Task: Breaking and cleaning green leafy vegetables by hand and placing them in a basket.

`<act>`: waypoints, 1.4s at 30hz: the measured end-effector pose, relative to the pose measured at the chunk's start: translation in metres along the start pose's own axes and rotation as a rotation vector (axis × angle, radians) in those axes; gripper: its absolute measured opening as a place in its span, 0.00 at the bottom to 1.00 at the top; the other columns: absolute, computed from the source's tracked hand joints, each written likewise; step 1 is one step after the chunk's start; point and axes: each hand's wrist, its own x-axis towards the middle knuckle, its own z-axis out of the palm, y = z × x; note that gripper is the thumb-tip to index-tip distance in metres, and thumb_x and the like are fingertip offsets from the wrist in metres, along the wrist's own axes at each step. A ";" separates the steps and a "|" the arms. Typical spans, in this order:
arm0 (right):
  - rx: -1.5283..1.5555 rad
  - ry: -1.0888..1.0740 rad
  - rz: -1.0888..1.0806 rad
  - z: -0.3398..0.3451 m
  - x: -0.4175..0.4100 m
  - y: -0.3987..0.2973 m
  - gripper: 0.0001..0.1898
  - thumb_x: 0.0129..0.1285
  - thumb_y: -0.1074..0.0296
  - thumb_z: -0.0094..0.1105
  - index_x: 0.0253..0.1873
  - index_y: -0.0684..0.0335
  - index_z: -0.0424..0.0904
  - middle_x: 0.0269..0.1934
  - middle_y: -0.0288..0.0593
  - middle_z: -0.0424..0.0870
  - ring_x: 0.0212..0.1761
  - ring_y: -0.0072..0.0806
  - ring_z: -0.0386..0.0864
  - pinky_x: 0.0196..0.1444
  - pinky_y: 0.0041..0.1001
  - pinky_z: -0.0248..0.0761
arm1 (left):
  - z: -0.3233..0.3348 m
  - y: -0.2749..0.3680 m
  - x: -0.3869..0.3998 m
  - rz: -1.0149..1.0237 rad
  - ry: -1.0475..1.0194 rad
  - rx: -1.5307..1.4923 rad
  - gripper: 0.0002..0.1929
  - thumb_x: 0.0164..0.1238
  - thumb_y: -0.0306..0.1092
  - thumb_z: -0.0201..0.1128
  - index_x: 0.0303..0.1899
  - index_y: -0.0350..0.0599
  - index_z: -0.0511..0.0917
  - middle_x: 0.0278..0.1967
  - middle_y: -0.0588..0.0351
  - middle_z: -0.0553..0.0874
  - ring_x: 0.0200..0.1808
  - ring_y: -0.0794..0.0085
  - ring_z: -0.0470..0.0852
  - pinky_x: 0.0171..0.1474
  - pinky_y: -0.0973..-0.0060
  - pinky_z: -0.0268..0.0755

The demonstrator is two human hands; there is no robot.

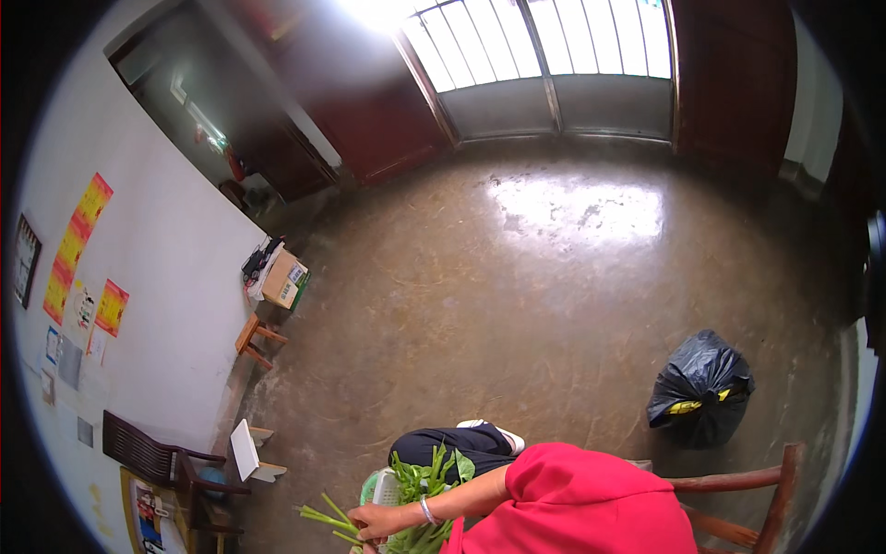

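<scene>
My right hand point(377, 521), with a silver bangle at its wrist, is closed around green vegetable stems point(320, 516) whose cut ends stick out to the left. Only a few fingertips of my left hand point(367, 549) show at the bottom edge, close below the right hand; what they do is hidden. Leafy green vegetables point(423, 476) lie under and beside my right forearm, in front of my red top. They partly cover a white perforated plastic basket point(385, 489) with something green and round at its left. Dark trousers and a white shoe show beyond the leaves.
A tied black plastic bag point(702, 391) stands on the floor at the right, near a wooden chair point(779, 478). Along the left wall are a small wooden stool point(248, 334), a cardboard box point(282, 278), a white-topped stool point(243, 449) and a dark wooden armchair point(181, 462).
</scene>
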 end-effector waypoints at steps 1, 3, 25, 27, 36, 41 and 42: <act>-0.095 -0.044 -0.007 -0.002 0.001 -0.001 0.06 0.60 0.72 0.53 0.35 0.70 0.72 0.22 0.41 0.78 0.21 0.25 0.77 0.20 0.26 0.69 | 0.000 -0.001 0.001 -0.004 0.000 -0.003 0.19 0.66 0.49 0.58 0.34 0.39 0.73 0.25 0.62 0.73 0.26 0.78 0.68 0.28 0.78 0.61; -0.118 -0.049 -0.052 -0.002 0.003 0.000 0.06 0.57 0.74 0.55 0.34 0.71 0.72 0.22 0.42 0.77 0.20 0.26 0.77 0.19 0.26 0.70 | 0.000 -0.001 0.002 0.015 -0.037 0.054 0.20 0.66 0.49 0.58 0.29 0.38 0.73 0.22 0.61 0.72 0.24 0.78 0.68 0.27 0.76 0.61; 0.174 -0.389 -0.046 0.005 0.003 0.002 0.07 0.61 0.73 0.52 0.32 0.71 0.72 0.19 0.40 0.75 0.18 0.26 0.77 0.19 0.24 0.73 | -0.027 -0.046 0.007 -0.424 -0.126 -0.991 0.09 0.64 0.39 0.48 0.30 0.46 0.68 0.16 0.64 0.66 0.10 0.82 0.58 0.11 0.85 0.50; 0.005 -0.256 0.010 -0.023 0.003 0.007 0.09 0.62 0.71 0.52 0.30 0.71 0.72 0.19 0.40 0.75 0.19 0.25 0.76 0.20 0.25 0.73 | -0.021 -0.034 0.018 -0.334 -0.429 -1.158 0.10 0.62 0.40 0.49 0.28 0.46 0.66 0.15 0.62 0.65 0.10 0.80 0.59 0.12 0.83 0.52; -0.068 -0.163 0.252 -0.025 0.007 -0.026 0.13 0.63 0.73 0.56 0.50 0.71 0.68 0.31 0.40 0.77 0.26 0.20 0.76 0.26 0.20 0.72 | -0.023 -0.031 0.010 -0.097 -0.022 0.196 0.11 0.62 0.32 0.58 0.44 0.40 0.72 0.26 0.53 0.82 0.22 0.66 0.80 0.25 0.72 0.71; 0.014 -0.219 0.325 -0.011 0.008 -0.024 0.12 0.63 0.74 0.57 0.48 0.71 0.69 0.32 0.38 0.77 0.26 0.18 0.74 0.27 0.19 0.70 | -0.031 -0.032 -0.006 0.475 0.079 0.838 0.17 0.55 0.33 0.64 0.46 0.36 0.73 0.30 0.47 0.81 0.30 0.49 0.80 0.35 0.64 0.73; -0.031 -0.215 0.328 -0.009 0.007 -0.022 0.12 0.63 0.74 0.57 0.48 0.71 0.69 0.32 0.38 0.77 0.27 0.18 0.75 0.27 0.19 0.70 | -0.030 -0.029 -0.006 0.425 0.097 0.853 0.15 0.56 0.31 0.65 0.44 0.36 0.75 0.32 0.47 0.82 0.34 0.55 0.81 0.37 0.67 0.74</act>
